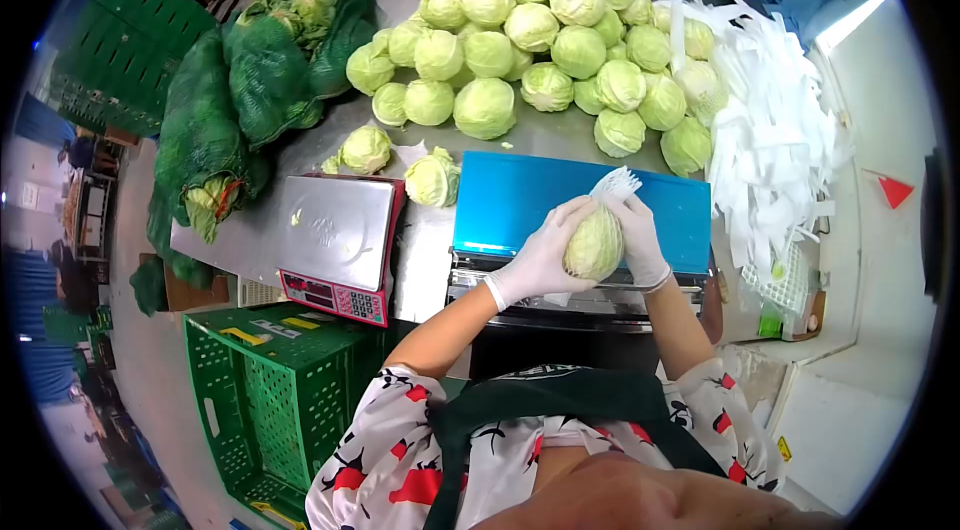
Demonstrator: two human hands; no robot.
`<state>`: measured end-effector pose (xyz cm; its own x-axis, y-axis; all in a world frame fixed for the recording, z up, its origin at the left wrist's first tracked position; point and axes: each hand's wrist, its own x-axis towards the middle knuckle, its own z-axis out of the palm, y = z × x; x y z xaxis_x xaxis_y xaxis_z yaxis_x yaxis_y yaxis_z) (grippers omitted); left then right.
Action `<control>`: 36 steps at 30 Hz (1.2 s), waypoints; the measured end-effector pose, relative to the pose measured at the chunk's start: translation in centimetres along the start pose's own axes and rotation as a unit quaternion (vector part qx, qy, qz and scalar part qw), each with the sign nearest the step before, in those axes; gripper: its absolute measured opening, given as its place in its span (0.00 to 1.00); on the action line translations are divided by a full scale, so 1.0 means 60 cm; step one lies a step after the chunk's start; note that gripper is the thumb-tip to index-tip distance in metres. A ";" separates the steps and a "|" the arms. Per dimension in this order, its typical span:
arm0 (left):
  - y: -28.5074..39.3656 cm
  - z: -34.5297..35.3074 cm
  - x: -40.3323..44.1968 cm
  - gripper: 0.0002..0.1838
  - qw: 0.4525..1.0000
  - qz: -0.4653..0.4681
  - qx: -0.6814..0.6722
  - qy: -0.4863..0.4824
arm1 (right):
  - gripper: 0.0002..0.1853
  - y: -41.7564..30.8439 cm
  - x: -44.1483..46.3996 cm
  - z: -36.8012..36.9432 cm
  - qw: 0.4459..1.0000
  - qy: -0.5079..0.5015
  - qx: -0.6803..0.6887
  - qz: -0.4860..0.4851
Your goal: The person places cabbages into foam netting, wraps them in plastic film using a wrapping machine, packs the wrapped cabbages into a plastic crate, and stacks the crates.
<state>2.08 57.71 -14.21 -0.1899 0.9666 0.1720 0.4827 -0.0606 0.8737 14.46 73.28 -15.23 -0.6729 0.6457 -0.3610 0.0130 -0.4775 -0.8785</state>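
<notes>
Two gloved hands: left hand (540, 258) and right hand (642, 237) grip the netted cabbage (594, 246) between their fingers.
Netted cabbage: right of the frame's centre, over the near edge of the blue plate (515, 195).
White mesh sleeve (617, 185): gathered at the top; the step looks like netting the cabbage.
Pinch: next move probably calls for steady fingers at that gathered top.

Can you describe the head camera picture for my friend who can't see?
A person's left hand and right hand, both white-gloved, hold a net-wrapped cabbage by a blue panel. Beyond lies a heap of cabbages, with green mesh sacks and a digital scale to the left.
</notes>
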 end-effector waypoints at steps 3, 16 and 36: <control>-0.006 -0.010 0.016 0.61 1.000 0.008 -0.015 0.007 | 0.12 -0.009 0.008 -0.010 0.996 0.023 -0.075 -0.035; -0.355 -0.365 0.253 0.69 0.846 -0.261 0.260 0.386 | 0.10 -0.003 0.012 -0.014 0.973 -0.009 -0.201 -0.110; -0.198 -0.308 -0.113 0.46 0.865 -0.183 -0.030 0.465 | 0.12 -0.055 -0.026 -0.044 0.969 0.067 -0.199 -0.127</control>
<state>-18.14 47.29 -17.34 -0.9408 0.3064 0.1452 0.2035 0.1675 0.9646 17.41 75.45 -12.60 -0.5905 0.7963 -0.1309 0.1622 -0.0418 -0.9859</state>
